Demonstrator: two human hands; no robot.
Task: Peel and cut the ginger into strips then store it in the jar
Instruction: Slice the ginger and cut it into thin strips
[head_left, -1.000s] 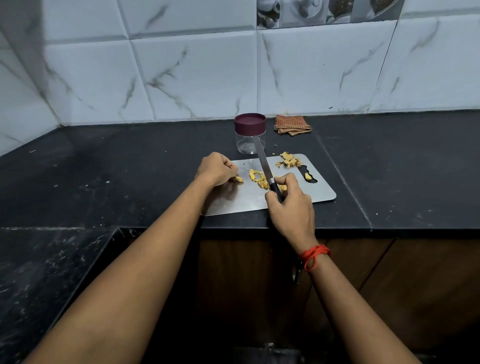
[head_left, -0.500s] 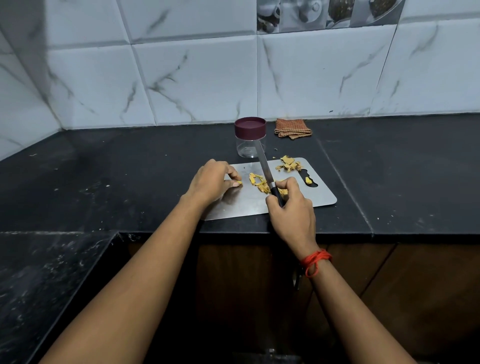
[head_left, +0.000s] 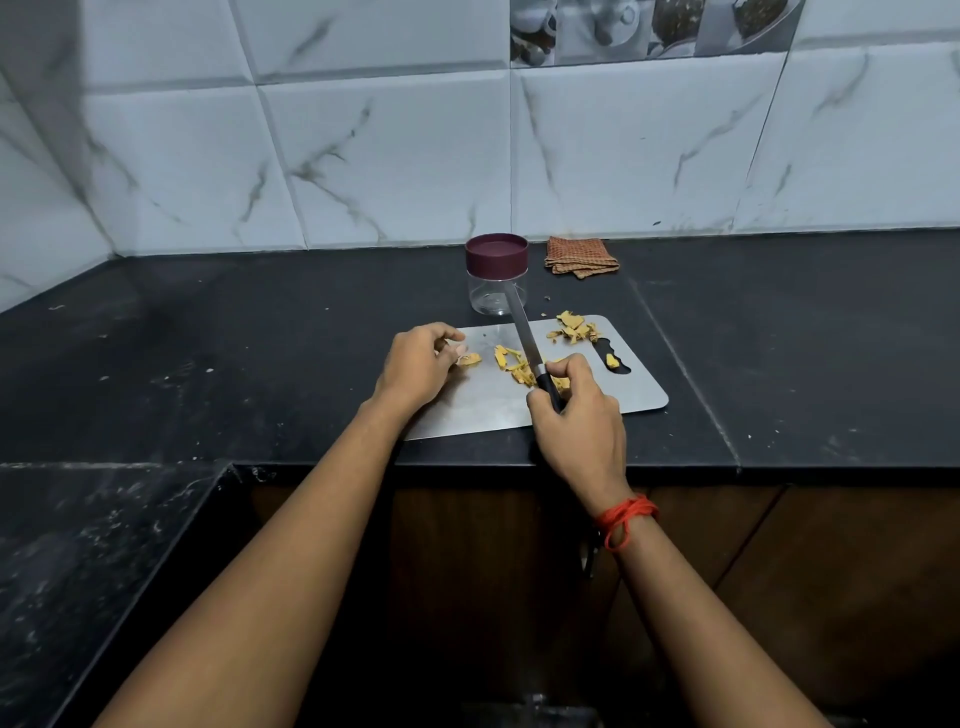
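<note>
Ginger (head_left: 514, 364) cut on a board (head_left: 483, 410).
Knife (head_left: 523, 332) is gripped by right hand (head_left: 582, 421); left hand (head_left: 415, 366) fingers curled at a ginger piece (head_left: 469, 358), grip unclear.

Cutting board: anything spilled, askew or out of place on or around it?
Minor only. One yellow ginger piece sits in the handle slot of the flat steel cutting board, and a small scrap lies off the board on the black countertop near the clear maroon-lidded jar, which is still closed.
</note>
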